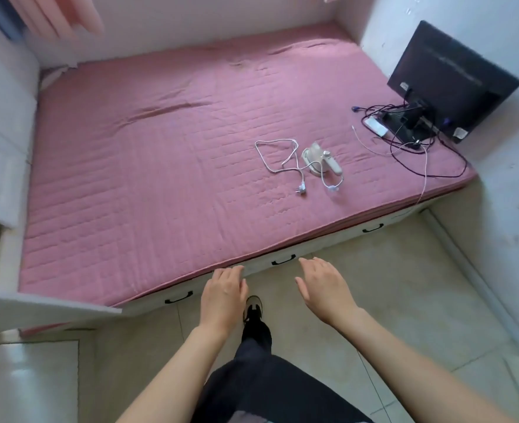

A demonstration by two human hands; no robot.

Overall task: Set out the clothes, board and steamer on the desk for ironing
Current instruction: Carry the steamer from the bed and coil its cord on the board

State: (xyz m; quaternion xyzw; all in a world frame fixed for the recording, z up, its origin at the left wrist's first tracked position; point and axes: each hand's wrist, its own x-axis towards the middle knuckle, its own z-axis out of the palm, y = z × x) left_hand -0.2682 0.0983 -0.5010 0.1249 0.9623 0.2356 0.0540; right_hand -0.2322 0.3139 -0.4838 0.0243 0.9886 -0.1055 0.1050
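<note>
A small white handheld steamer (pixel 320 160) lies on the pink quilted mattress (pixel 148 166), right of centre, with its white cord and plug (pixel 282 161) looped out to its left. My left hand (pixel 223 293) and my right hand (pixel 322 285) hover empty over the tiled floor just short of the bed's near edge, fingers relaxed and pointing toward the bed. Both hands are well short of the steamer. No clothes or ironing board show in view.
A black monitor (pixel 447 77) stands at the bed's far right corner amid tangled cables (pixel 404 132). Drawers with black handles (pixel 283 260) line the bed base. White cabinets (pixel 5 141) flank the left. My leg and shoe (pixel 253 309) are on the floor.
</note>
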